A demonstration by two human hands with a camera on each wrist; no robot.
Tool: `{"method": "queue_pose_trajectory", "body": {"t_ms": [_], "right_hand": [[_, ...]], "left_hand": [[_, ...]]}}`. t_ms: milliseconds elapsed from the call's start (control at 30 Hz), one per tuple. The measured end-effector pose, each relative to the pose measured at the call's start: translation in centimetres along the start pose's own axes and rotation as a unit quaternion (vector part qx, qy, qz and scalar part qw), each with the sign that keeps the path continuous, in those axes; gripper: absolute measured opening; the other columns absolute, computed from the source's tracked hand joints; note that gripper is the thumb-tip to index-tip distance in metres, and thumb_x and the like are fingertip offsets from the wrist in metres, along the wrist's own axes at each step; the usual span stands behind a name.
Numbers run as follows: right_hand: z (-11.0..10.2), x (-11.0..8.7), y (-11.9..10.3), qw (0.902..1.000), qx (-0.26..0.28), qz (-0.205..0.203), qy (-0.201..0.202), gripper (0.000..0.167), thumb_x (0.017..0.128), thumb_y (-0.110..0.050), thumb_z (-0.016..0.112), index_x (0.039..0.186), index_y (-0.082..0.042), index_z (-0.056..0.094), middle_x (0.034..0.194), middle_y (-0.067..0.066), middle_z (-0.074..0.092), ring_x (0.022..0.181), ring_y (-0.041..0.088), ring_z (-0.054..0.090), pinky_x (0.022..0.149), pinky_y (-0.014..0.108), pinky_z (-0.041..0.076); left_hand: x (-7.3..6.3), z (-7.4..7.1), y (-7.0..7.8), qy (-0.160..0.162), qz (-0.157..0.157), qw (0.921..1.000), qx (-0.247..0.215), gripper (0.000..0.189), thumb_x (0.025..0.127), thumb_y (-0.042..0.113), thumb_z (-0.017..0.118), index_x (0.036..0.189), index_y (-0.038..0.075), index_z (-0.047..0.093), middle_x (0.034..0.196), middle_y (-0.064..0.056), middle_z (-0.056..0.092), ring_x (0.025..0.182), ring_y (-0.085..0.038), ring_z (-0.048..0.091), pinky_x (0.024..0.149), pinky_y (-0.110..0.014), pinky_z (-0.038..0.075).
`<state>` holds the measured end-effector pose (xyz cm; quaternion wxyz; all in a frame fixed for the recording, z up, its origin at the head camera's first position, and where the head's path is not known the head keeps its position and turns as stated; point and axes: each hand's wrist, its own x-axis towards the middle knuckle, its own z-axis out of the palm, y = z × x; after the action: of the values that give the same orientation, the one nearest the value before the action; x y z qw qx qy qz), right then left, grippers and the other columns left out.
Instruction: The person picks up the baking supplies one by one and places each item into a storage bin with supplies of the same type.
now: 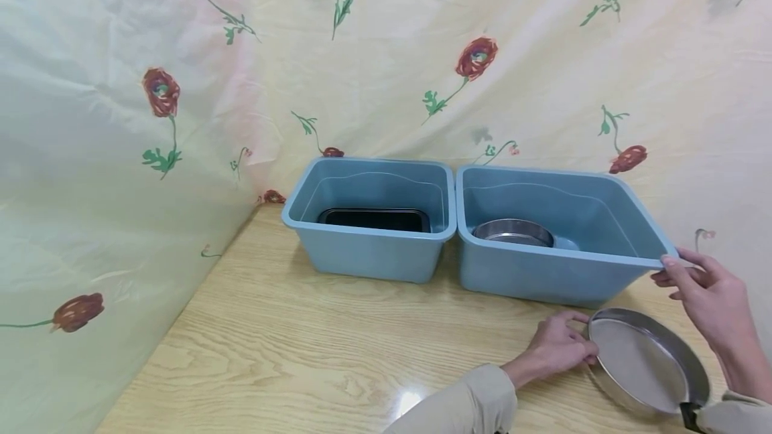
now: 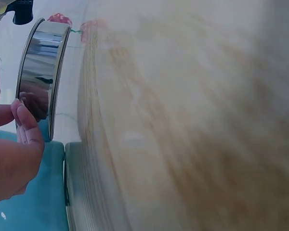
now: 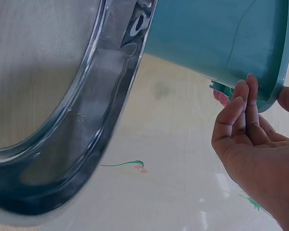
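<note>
My left hand (image 1: 559, 345) pinches the edge of a round metal sieve (image 1: 642, 357) with a fine mesh bottom. The sieve hangs close over the table, in front of the right blue bin (image 1: 531, 278). Its shiny side wall (image 2: 41, 62) faces the left wrist view, with the thumb and fingertips on it. At the right bin's front right corner, my right hand (image 1: 718, 300) grips the rim, thumb on top and fingers below. Inside that bin lies another round metal piece (image 1: 512, 228), partly hidden by the front wall.
A second blue bin (image 1: 368, 256) stands to the left, close beside the first, with a black rectangular tray (image 1: 376, 220) in it. Both stand on a wooden table (image 1: 289, 353). Flowered cloth (image 1: 374, 86) hangs behind and along the left side.
</note>
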<state>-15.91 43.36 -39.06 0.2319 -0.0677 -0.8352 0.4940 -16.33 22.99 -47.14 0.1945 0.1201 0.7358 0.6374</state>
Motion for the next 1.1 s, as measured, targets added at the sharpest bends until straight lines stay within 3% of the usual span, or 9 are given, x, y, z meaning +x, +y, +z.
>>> {"method": "queue_pose_trajectory", "body": {"t_ms": [600,767,900,967,1067,1100], "right_hand": [[0.2,0.0,0.2,0.9994,-0.026,0.022,0.005,0.025,0.107,-0.02,0.059,0.115,-0.043,0.052,0.077,-0.032,0.064,0.068,-0.013,0.06,0.057,0.01,0.045],[0.2,0.0,0.3,0.9987,-0.049,0.016,0.004,0.024,0.107,-0.02,0.057,0.13,-0.028,0.057,0.078,-0.035,0.061,0.069,-0.015,0.059,0.057,0.01,0.044],[0.1,0.1,0.6,0.9983,-0.057,0.014,0.003,0.033,0.108,-0.021,0.057,0.141,-0.016,0.055,0.079,-0.035,0.061,0.07,-0.016,0.058,0.058,0.01,0.044],[0.1,0.1,0.6,0.9986,-0.051,0.014,0.003,0.03,0.107,-0.022,0.058,0.137,-0.023,0.056,0.079,-0.035,0.062,0.07,-0.016,0.058,0.058,0.009,0.044],[0.1,0.0,0.7,0.9985,-0.053,0.009,0.001,0.036,0.107,-0.021,0.057,0.143,-0.015,0.055,0.079,-0.035,0.061,0.071,-0.015,0.059,0.058,0.01,0.044],[0.1,0.0,0.7,0.9985,-0.053,0.009,0.001,0.034,0.107,-0.021,0.058,0.141,-0.019,0.055,0.079,-0.035,0.061,0.071,-0.015,0.059,0.058,0.01,0.044]], "left_hand": [[-0.6,-1.6,0.4,0.005,0.006,0.9985,-0.054,0.041,0.083,-0.008,0.072,0.115,0.017,0.07,0.061,0.007,0.061,0.048,0.001,0.054,0.052,-0.015,0.049],[-0.6,-1.9,0.3,0.001,0.006,0.9976,-0.069,0.043,0.083,-0.009,0.071,0.116,0.017,0.07,0.062,0.006,0.062,0.05,-0.001,0.056,0.053,-0.016,0.05],[-0.7,-2.2,0.5,0.002,0.008,0.9974,-0.071,0.045,0.083,-0.01,0.071,0.119,0.016,0.07,0.063,0.005,0.063,0.051,-0.002,0.057,0.053,-0.016,0.05],[-0.8,-2.3,0.6,0.005,0.008,0.9974,-0.072,0.046,0.082,-0.01,0.071,0.12,0.016,0.069,0.065,0.003,0.065,0.051,-0.002,0.057,0.053,-0.016,0.051],[-0.9,-2.5,0.8,0.007,0.006,0.9973,-0.073,0.047,0.082,-0.011,0.071,0.121,0.015,0.069,0.069,0.0,0.067,0.052,-0.003,0.057,0.053,-0.016,0.051],[-1.0,-2.6,0.9,0.008,0.006,0.9974,-0.071,0.047,0.082,-0.011,0.071,0.121,0.016,0.069,0.069,0.0,0.068,0.052,-0.003,0.057,0.053,-0.016,0.051]]}}
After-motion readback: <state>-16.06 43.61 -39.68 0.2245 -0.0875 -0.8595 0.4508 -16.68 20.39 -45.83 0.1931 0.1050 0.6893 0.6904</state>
